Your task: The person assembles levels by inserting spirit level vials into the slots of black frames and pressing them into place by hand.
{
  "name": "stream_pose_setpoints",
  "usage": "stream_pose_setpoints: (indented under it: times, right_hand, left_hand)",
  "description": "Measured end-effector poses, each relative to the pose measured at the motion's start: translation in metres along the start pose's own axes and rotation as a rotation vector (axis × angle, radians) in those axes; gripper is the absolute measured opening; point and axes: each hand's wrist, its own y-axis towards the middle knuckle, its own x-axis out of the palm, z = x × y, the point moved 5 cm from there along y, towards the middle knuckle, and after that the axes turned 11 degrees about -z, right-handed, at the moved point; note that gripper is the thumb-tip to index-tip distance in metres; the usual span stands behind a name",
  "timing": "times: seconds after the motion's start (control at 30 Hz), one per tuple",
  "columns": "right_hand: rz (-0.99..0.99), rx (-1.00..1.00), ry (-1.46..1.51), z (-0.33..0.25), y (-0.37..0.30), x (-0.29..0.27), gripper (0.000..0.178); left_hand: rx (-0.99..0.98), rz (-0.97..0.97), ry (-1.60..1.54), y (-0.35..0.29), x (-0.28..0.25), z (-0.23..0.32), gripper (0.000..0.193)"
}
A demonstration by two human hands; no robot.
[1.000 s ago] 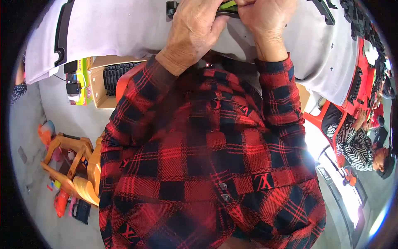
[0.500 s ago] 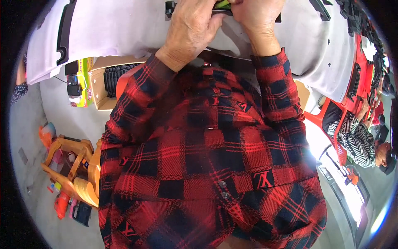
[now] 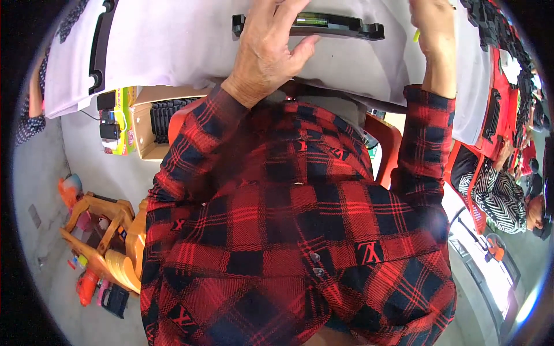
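A long black plastic bar (image 3: 340,26) with raised ends lies on the pale cloth-covered table. A narrow green-tinted strip shows in its middle slot. My left hand (image 3: 266,55) lies over the bar's left part, fingers apart and thumb stretched out on the near side; some fingertips run out of the picture. Away to the right, my right hand (image 3: 435,29) is raised and closed around a slim yellow-green piece (image 3: 416,36). Only a short end of that piece sticks out below the fingers, so its kind cannot be made out.
Another black bar (image 3: 101,49) lies at the table's left end. Below the table are an open cardboard box (image 3: 151,130) of black parts and a colourful carton (image 3: 123,124). A wooden stool (image 3: 101,228) stands lower left. A person in patterned clothes (image 3: 493,187) sits at right, beside heaped black parts (image 3: 490,29).
My right hand has moved away to the right from the bar, with the yellow-green piece in it. The bar's right half is now uncovered. My left hand's fingers have spread.
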Motion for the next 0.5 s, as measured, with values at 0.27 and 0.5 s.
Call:
stream_pose_setpoints:
  times: [0.27, 0.5]
  right_hand:
    - [-0.152, -0.192, -0.357, 0.041, 0.008, 0.046, 0.015]
    - [-0.048, -0.227, -0.256, 0.033, 0.003, 0.047, 0.015]
  left_hand:
    - [-0.197, -0.069, 0.318, 0.008, -0.020, 0.028, 0.044]
    - [-0.338, -0.089, 0.369, 0.005, -0.031, 0.022, 0.040]
